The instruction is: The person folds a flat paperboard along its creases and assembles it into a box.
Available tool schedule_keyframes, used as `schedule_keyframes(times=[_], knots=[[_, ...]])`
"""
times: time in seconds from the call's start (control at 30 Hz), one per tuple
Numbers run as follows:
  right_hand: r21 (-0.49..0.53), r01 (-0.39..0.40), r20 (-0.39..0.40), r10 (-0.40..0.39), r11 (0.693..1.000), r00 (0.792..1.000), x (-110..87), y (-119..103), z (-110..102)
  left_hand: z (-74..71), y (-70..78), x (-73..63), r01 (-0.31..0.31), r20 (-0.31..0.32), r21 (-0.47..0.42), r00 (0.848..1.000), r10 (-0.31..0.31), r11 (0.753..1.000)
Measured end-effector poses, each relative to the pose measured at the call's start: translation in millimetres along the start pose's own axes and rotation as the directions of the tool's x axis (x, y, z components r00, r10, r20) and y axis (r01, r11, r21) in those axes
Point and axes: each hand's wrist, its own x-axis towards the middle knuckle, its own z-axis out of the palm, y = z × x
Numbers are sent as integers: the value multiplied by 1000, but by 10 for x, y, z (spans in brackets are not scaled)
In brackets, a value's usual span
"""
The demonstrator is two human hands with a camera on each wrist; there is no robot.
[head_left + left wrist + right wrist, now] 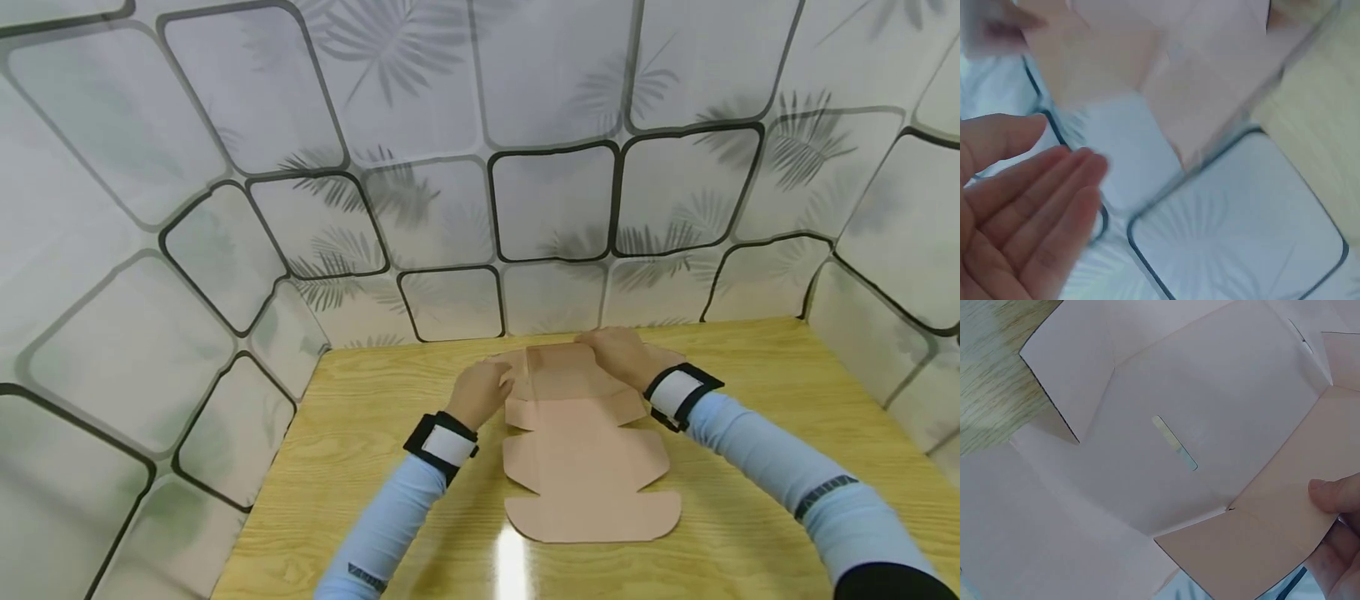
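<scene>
A die-cut cardboard box blank (588, 467) lies unfolded on the table, its far end raised. My right hand (618, 354) grips that far edge. In the right wrist view, the thumb (1329, 495) presses on one side of a cardboard panel, with fingers behind it. A narrow slot (1175, 442) shows in a wide panel. My left hand (480, 393) is beside the blank's far left flap. Seen from the left wrist, that hand (1029, 212) has loosely extended fingers and holds nothing, a little apart from the blurred cardboard (1204, 81).
The wood-grain table (375, 433) extends on both sides of the blank. Behind its far edge and at the sides hangs a pale curtain-like covering (555, 200) with dark rounded outlines and leaf prints. A light reflection (512, 562) shines near the front.
</scene>
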Motion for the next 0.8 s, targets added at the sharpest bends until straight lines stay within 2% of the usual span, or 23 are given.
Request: schedule_keyframes(times=[0.07, 0.17, 0.3, 0.37, 0.43, 0.5, 0.63, 0.8], knots=[[-7, -5, 0, 5, 1000, 1000, -13, 11, -1, 107, 64, -106, -5, 22, 1, 1000, 5, 1000], [-13, -27, 16, 27, 1000, 1000, -21, 16, -19, 315, 134, -209, -3, 94, 34, 996, 0, 999], [-6, -27, 17, 27, 1000, 999, -15, -2, -38, 554, 187, -271, 45, 177, 103, 982, -63, 994], [-7, -14, 9, 14, 1000, 1000, -12, -13, -26, 619, 203, -289, 70, 192, 129, 977, -95, 989], [-9, -2, -2, 2, 1000, 1000, -10, -24, -13, 642, 216, -301, 84, 196, 155, 974, -114, 984], [-18, 1, -10, -1, 1000, 1000, -12, -30, 5, 637, 225, -300, 71, 180, 168, 978, -101, 983], [-37, -2, -23, 1, 999, 1000, -14, -28, 36, 579, 252, -252, 30, 152, 139, 987, -51, 990], [-22, -30, -9, 30, 999, 1000, -18, -22, 57, 534, 327, -203, 23, 146, 141, 988, -43, 990]])
